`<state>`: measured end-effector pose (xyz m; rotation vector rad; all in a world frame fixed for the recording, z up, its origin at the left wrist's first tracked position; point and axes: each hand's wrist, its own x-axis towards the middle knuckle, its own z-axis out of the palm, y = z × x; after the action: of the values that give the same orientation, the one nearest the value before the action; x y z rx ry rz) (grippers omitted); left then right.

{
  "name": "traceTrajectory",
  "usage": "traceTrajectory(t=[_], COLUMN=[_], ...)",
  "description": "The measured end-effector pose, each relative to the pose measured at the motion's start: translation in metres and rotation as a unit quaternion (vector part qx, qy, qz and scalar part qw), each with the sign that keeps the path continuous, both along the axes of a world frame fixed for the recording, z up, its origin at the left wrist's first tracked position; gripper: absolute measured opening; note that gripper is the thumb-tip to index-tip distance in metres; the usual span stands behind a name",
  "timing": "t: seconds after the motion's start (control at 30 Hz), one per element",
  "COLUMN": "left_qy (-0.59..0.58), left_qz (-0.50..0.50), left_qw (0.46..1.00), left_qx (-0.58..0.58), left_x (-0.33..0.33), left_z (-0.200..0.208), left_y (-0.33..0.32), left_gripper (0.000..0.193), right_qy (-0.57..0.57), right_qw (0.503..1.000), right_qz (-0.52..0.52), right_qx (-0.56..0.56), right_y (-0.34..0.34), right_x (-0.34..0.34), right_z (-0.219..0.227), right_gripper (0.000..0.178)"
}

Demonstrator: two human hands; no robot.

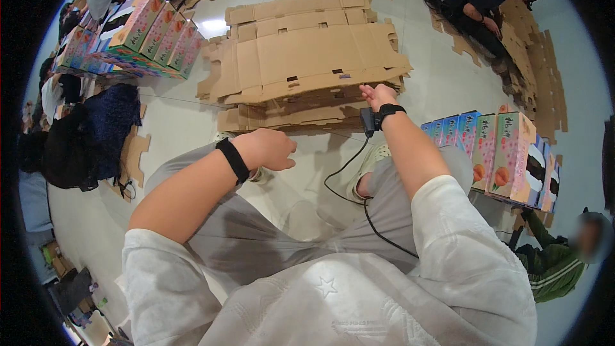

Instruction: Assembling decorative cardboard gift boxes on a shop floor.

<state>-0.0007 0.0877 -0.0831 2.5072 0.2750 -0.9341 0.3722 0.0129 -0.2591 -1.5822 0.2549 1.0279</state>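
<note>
A stack of flat, die-cut brown cardboard sheets (314,51) lies on the floor in front of me, with slots and notched edges. My right hand (380,95) is at the near right edge of the top sheet, fingers partly extended; whether they touch it I cannot tell. Nothing shows in that hand. Nearer to me and to the left, my left hand (274,149) hangs over the floor between my legs, fingers loosely bent and apart, holding nothing. Each wrist wears a black strap; the right one carries a small black device (368,122) with a cable.
Colourful printed cartons (503,154) stand in a row by my right knee. More such cartons (144,32) are stacked at the far left. The black cable (346,170) runs across my right leg. Other people sit around, one in black (477,3) beside more cardboard (532,64).
</note>
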Motion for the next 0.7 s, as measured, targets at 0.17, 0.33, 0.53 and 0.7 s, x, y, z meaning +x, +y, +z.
traceTrajectory(t=[0.17, 0.33, 0.53, 0.7], left_qy=[-0.015, 0.003, -0.032, -0.114], left_qz=[0.015, 0.023, -0.023, 0.078], left_qw=[1.0, 1.0, 0.999, 0.987], left_qx=[-0.022, -0.019, -0.02, -0.082], left_x=[-0.002, -0.002, 0.0, 0.008], left_z=[-0.002, -0.008, -0.005, 0.017], left_y=[0.001, 0.002, 0.01, 0.013], left_gripper=[0.052, 0.052, 0.049, 0.04], right_qy=[0.047, -0.169, -0.46, -0.527], right_qw=[0.996, 0.878, 0.533, 0.663], right_qz=[0.051, 0.408, 0.704, 0.531], right_qx=[-0.061, -0.183, -0.097, -0.01], right_y=[-0.012, -0.007, 0.021, 0.045], right_x=[0.011, -0.008, -0.074, -0.056], right_z=[-0.016, -0.036, -0.02, 0.082], right_gripper=[0.041, 0.027, 0.025, 0.03])
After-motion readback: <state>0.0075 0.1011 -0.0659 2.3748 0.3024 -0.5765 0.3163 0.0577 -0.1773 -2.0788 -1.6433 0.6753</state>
